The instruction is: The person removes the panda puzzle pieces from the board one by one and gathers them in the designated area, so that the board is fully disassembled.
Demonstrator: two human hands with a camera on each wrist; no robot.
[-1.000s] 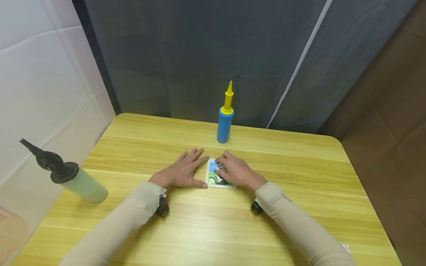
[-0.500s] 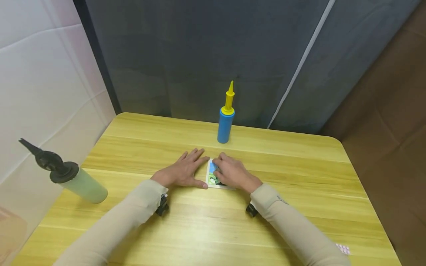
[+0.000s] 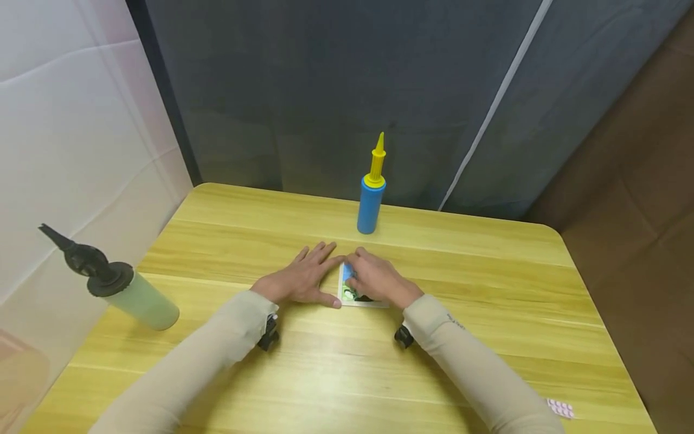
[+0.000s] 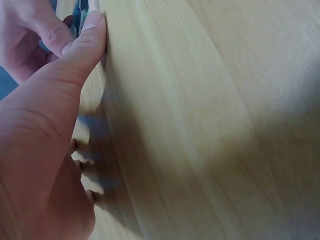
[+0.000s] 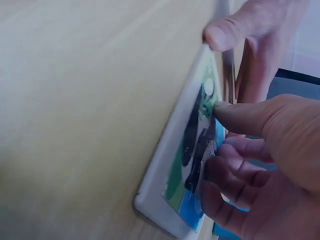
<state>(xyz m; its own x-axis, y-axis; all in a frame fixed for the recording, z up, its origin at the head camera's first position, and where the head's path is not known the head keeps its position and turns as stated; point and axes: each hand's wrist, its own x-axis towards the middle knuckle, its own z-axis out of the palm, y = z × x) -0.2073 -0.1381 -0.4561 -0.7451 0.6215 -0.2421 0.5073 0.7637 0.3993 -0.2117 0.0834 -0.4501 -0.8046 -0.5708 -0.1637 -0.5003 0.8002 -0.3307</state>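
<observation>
A small white-framed panda picture panel lies flat in the middle of the wooden table. Spread fingers of my left hand rest on the table along its left side, with the thumb tip at the near left corner, as the right wrist view also shows. Over the panel bends my right hand, covering most of the picture. In the right wrist view its thumb and loosely bent fingers touch the picture, set apart from each other; some fingertips are hidden, and no piece shows between them.
A blue balloon pump with a yellow nozzle stands behind the panel. On the left stands a pale green pump with a black top. A pink dotted sheet lies near my right forearm. Curtains border the table.
My right hand has moved slightly left across the panel, covering more of the panda. The left hand stays in place beside it. More of the pink sheet shows past my right sleeve.
</observation>
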